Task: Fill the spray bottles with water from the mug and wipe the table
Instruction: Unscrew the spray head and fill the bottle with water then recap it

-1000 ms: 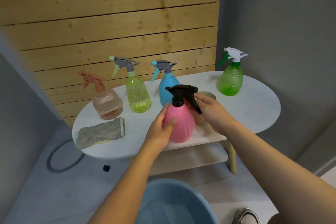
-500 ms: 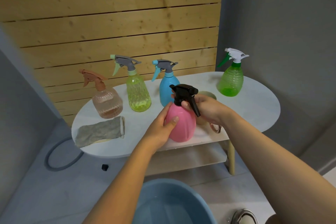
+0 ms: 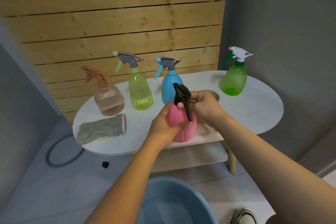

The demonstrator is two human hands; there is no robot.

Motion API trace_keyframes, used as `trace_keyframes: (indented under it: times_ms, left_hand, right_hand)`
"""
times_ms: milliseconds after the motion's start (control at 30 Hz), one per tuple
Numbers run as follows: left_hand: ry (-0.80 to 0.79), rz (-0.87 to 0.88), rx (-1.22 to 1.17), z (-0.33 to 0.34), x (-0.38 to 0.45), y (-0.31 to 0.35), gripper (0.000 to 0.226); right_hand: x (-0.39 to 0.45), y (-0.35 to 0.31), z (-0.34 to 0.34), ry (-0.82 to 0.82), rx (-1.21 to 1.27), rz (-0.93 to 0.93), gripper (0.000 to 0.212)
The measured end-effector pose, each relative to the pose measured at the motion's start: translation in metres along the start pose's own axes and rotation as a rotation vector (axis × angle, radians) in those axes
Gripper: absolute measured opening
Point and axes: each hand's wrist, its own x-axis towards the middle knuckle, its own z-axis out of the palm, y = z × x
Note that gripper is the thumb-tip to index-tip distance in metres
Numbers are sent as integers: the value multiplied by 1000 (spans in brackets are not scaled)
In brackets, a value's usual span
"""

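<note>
A pink spray bottle (image 3: 183, 131) with a black trigger head (image 3: 182, 96) stands near the front edge of the white oval table (image 3: 254, 112). My left hand (image 3: 165, 125) wraps around the bottle's body. My right hand (image 3: 205, 107) grips the black head at the neck, and its trigger points toward me. Behind my right hand only the rim of the mug (image 3: 215, 95) shows. A grey cloth (image 3: 101, 129) lies flat at the table's front left.
Along the back stand a peach bottle (image 3: 109, 102), a yellow-green bottle (image 3: 140, 94), a blue bottle (image 3: 170, 87) and, far right, a green bottle (image 3: 234, 82). A blue basin (image 3: 174, 203) of water sits on the floor below. A hose loop (image 3: 60, 156) lies left.
My right hand closed on the black trigger head and turned it, so the trigger swung round toward me. My left hand slid further around the pink body.
</note>
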Motion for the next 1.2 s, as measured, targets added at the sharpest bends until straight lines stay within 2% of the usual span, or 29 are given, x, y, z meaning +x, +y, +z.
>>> trace_keyframes:
  times_ms: [100, 167, 200, 267, 300, 367, 467, 567, 700, 833, 1000, 1200]
  left_hand:
    - [-56, -1, -1, -2, -3, 9, 50]
    - [-62, 2, 32, 1, -5, 12, 57]
    - [-36, -14, 99, 4, -5, 12, 71]
    - [49, -133, 265, 12, -6, 15, 114]
    - [113, -198, 289, 16, -7, 15, 125]
    - [202, -233, 202, 18, -7, 14, 130]
    - [201, -118, 70, 12, -6, 19, 110]
    - [171, 35, 42, -2, 1, 46, 90]
    - [89, 222, 139, -13, 34, 102, 83]
    - [-26, 234, 195, 2, 78, 134, 71]
    - [-10, 177, 213, 33, 131, 123, 66]
    - [-50, 75, 234, 54, 162, 85, 72]
  right_hand:
    - [-1, 0, -2, -9, -7, -7, 27]
    - [-1, -1, -5, -66, -43, -5, 27]
    - [0, -2, -5, -92, -82, -3, 26]
    - [0, -3, -4, -94, -191, -30, 26]
    - [0, -5, -2, -61, -254, -59, 27]
    - [-1, -7, 5, 20, -356, -102, 25]
    - [-3, -23, 8, 147, -354, -129, 19]
    - [2, -55, -6, 274, -257, -152, 6]
    - [23, -105, -35, 415, -392, -211, 27]
    - [50, -122, -62, 541, -550, -114, 29]
    - [87, -95, -81, 673, -599, -58, 26]
    - [116, -49, -89, 655, -644, 7, 30]
